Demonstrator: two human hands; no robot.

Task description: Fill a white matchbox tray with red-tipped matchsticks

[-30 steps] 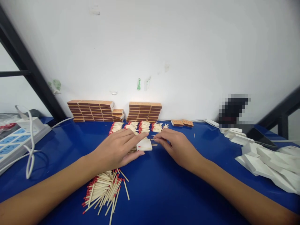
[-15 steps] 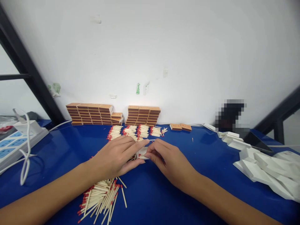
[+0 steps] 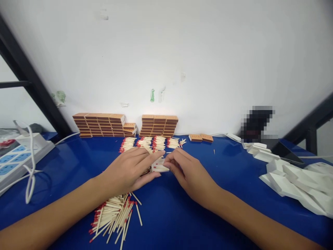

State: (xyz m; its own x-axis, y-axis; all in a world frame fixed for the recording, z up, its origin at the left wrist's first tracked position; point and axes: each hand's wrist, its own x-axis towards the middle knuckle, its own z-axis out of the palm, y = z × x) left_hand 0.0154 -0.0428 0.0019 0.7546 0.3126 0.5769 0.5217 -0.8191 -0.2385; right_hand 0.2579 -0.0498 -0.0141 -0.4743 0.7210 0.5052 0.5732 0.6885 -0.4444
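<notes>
The fingers (image 3: 154,158) of your left hand (image 3: 144,169) were parted around a small white tray (image 3: 160,169) near the middle of the blue surface (image 3: 182,222). Your left index finger reached along the tray's far side while your thumb lay at its near side; the tray's left end sat beside that hand. You kept the other left fingers bent above, and I could not tell whether any of them gripped it.

On your right hand (image 3: 188,173), the thumb and index tips were closed together over the tray's right part. Inside, a red-headed match (image 3: 159,167) pointed its head toward your left hand and its plain end toward those tips; whether you had it pinched was unclear.

Between your left forearm and the near edge of the surface, a loose pile of matches (image 3: 111,217) lay spread. Beyond your hands were bundles of matches (image 3: 158,143), and behind them, along the back edge, two stacks of matchboxes (image 3: 101,125). A pair of matchboxes (image 3: 206,138) lay farther right on that edge. More white trays (image 3: 293,180) were heaped toward the right edge, and a power strip (image 3: 15,158) stood at the left edge.
</notes>
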